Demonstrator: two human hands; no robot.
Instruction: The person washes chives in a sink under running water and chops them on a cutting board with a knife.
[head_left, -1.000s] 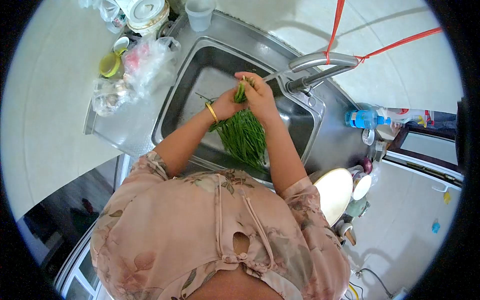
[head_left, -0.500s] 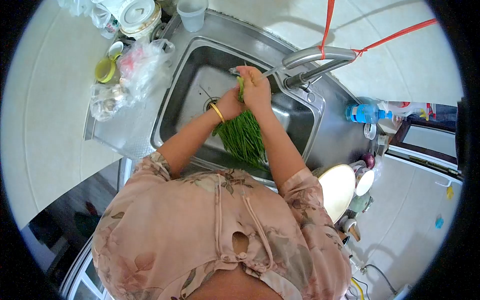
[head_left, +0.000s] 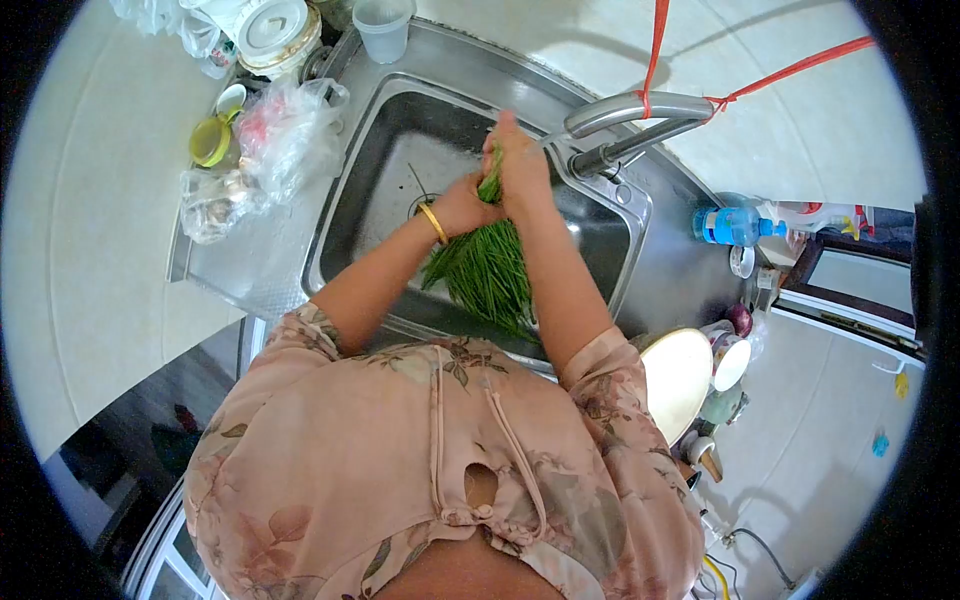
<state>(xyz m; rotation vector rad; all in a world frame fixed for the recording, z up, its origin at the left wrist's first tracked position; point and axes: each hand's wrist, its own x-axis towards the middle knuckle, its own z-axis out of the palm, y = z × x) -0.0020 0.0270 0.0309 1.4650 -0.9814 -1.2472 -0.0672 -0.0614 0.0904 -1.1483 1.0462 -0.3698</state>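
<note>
A bunch of long green chives (head_left: 487,275) hangs down inside the steel sink (head_left: 365,150), its leaves fanning toward me. My left hand (head_left: 470,205), with a yellow bangle at the wrist, is closed round the bunch near its stem end. Just above it my right hand (head_left: 522,170) wraps the pale green stems from the right side, fingers pointing up and partly hidden. Beside the right hand is the spout of the steel faucet (head_left: 640,115), and a thin stream of water runs from it toward that hand.
Left of the sink lie clear plastic bags (head_left: 290,130) and a yellow-green cup (head_left: 209,141). A translucent tub (head_left: 384,32) stands at the back edge. To the right are a blue-labelled bottle (head_left: 728,227), a large pale oval board or lid (head_left: 676,385) and a red onion (head_left: 738,319).
My right hand has turned and its fingers have shifted slightly right and up along the stems. The left hand stays on the bunch, and the leaves have swung a little.
</note>
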